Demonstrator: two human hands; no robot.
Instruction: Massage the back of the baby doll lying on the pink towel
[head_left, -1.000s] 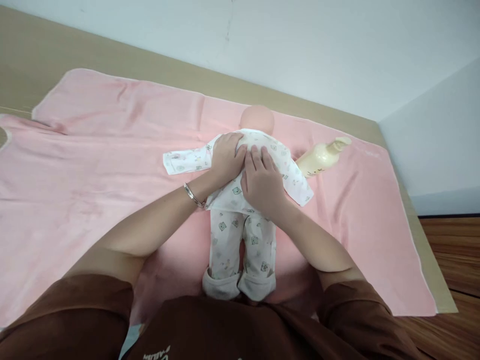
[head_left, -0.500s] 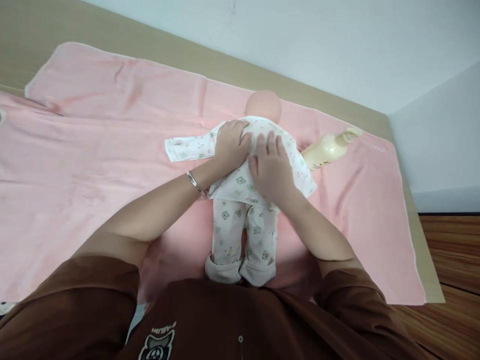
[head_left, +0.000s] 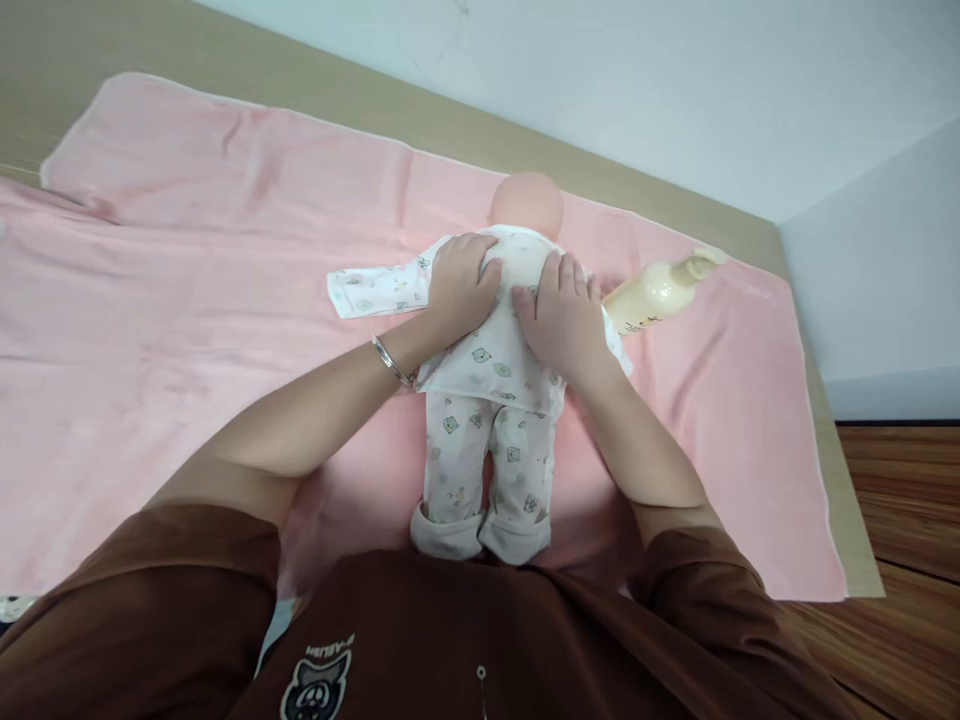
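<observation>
A baby doll (head_left: 527,203) lies on a pink blanket, its bald head away from me and no face showing. It wears a white printed top (head_left: 491,365) and matching trousers (head_left: 454,455) with turned-up cuffs. My left hand (head_left: 463,285) rests flat on the left shoulder area of the top, fingers stretched out. On the right side of the doll's upper body lies my right hand (head_left: 564,318), its fingers extended and the thumb apart. Bare cloth shows between the two hands. The doll's left sleeve (head_left: 379,290) sticks out sideways; the right one is partly hidden by my hand and forearm.
A cream pump bottle (head_left: 660,288) lies on its side just right of the doll. The pink blanket (head_left: 225,230) has creases and covers most of the wooden table (head_left: 315,75). A pale wall (head_left: 637,90) rises behind the table, and wooden flooring (head_left: 900,500) shows at the right.
My right hand has moved to the right across the doll's top, from near the middle to the right side. My left hand has stayed in place.
</observation>
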